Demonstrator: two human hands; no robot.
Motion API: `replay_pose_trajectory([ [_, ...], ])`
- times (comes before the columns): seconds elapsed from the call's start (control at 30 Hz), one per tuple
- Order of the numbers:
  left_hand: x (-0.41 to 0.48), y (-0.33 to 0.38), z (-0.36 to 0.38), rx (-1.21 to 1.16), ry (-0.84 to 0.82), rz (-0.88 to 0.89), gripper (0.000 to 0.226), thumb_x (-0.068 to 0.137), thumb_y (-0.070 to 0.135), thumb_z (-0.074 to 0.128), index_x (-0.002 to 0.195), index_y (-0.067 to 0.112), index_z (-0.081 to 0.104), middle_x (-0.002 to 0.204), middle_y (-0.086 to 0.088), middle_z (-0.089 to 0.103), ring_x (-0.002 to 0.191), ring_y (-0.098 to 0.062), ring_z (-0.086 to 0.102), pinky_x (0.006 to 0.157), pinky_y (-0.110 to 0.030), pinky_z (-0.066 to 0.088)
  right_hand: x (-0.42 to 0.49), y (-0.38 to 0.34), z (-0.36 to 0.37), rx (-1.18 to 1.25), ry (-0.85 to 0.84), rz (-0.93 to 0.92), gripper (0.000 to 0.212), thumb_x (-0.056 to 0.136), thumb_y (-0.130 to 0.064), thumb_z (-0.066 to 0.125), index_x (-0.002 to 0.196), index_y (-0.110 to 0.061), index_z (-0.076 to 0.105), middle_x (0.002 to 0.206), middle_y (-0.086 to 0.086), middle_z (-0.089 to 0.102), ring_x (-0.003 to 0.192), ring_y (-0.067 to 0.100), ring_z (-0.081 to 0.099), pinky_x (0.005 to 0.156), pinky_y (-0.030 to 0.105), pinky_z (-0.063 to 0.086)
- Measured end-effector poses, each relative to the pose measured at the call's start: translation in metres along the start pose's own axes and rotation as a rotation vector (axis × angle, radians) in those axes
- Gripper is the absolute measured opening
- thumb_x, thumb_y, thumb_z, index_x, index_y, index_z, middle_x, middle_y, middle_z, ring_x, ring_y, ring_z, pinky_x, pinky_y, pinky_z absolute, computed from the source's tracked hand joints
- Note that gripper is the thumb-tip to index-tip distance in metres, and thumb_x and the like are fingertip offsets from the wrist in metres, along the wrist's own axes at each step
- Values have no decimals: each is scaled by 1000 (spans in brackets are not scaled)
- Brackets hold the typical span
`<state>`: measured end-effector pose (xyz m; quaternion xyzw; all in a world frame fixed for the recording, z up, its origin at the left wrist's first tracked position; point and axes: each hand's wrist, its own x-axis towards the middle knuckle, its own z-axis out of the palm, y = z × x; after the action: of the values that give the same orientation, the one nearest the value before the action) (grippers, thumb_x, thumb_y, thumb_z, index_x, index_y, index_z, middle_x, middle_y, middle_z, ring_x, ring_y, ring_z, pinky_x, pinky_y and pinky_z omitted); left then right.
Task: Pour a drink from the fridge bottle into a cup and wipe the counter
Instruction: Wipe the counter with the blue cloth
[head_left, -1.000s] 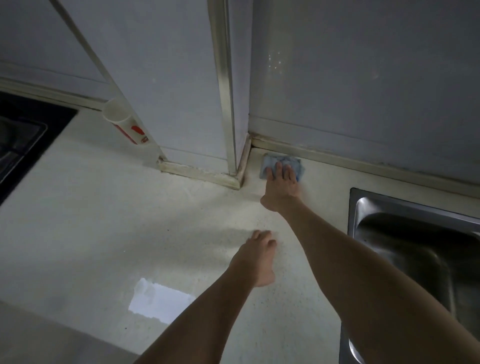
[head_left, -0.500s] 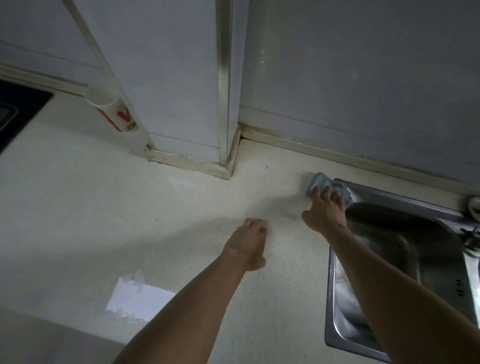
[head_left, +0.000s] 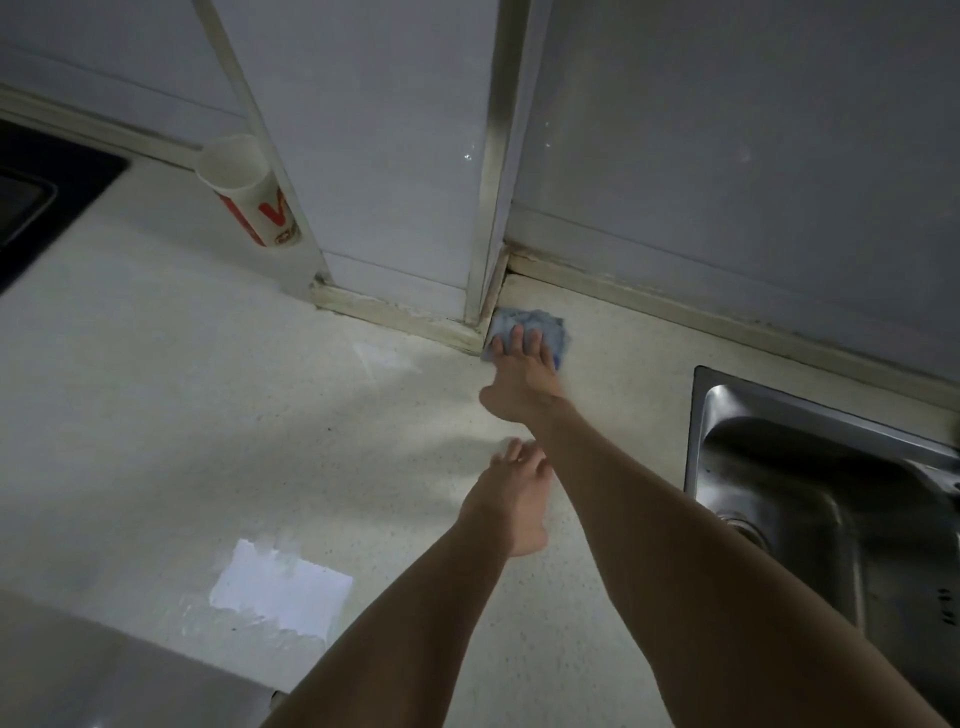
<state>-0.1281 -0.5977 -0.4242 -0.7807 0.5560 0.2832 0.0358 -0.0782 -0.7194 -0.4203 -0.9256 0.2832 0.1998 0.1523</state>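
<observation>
A blue cloth (head_left: 540, 325) lies flat on the pale speckled counter (head_left: 208, 415), pushed into the corner where the protruding wall column meets the back wall. My right hand (head_left: 522, 382) presses down on the cloth with fingers spread over it. My left hand (head_left: 511, 496) rests on the counter just in front of it, fingers apart, holding nothing. A white paper cup with red lettering (head_left: 248, 189) stands at the back left against the column. No bottle is in view.
A steel sink (head_left: 831, 499) is set into the counter at the right. A black hob (head_left: 36, 197) sits at the far left. A bright patch of reflected light (head_left: 280, 592) lies on the counter's front part. The column's corner (head_left: 467, 291) juts forward.
My right hand has slid the cloth leftward from the sink's rim back into the wall corner. My left hand has stayed resting on the counter.
</observation>
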Motion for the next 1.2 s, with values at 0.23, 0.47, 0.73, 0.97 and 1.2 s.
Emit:
replay_pose_trajectory([
  [0.23,-2,-1,0,-126,51,13,66,89,17,61,148,9,34,157,-8,25,148,-28,18,120,-41,27,-5,14,9,-184,110,-55,81,82,-22,58,149,-19,13,156,10,6,146,35,1,120,48,0],
  [0.47,-5,-4,-13,-147,18,54,66,90,14,62,149,7,35,160,-8,25,149,-26,19,117,-38,33,-42,69,13,-143,138,43,78,84,-22,57,150,-18,17,158,12,10,146,35,5,121,45,-2],
  [0.73,-8,4,-12,-189,55,11,55,94,4,49,148,6,38,158,-9,28,145,-27,24,117,-38,33,-92,136,24,-53,97,222,82,87,-20,55,155,-16,9,162,14,2,148,37,0,121,51,2],
  [0.97,-49,1,0,-231,135,-58,49,96,9,46,144,1,43,150,-12,41,136,-28,38,110,-36,38,-91,113,23,-13,77,388,82,88,-27,56,154,-14,9,160,18,5,146,43,5,119,55,13],
  [1.2,-99,-17,15,-75,63,-190,41,99,22,43,135,4,51,146,-14,42,131,-30,41,109,-42,36,-72,31,15,66,46,362,81,93,-30,54,155,-13,5,161,18,-4,146,43,-5,120,53,8],
])
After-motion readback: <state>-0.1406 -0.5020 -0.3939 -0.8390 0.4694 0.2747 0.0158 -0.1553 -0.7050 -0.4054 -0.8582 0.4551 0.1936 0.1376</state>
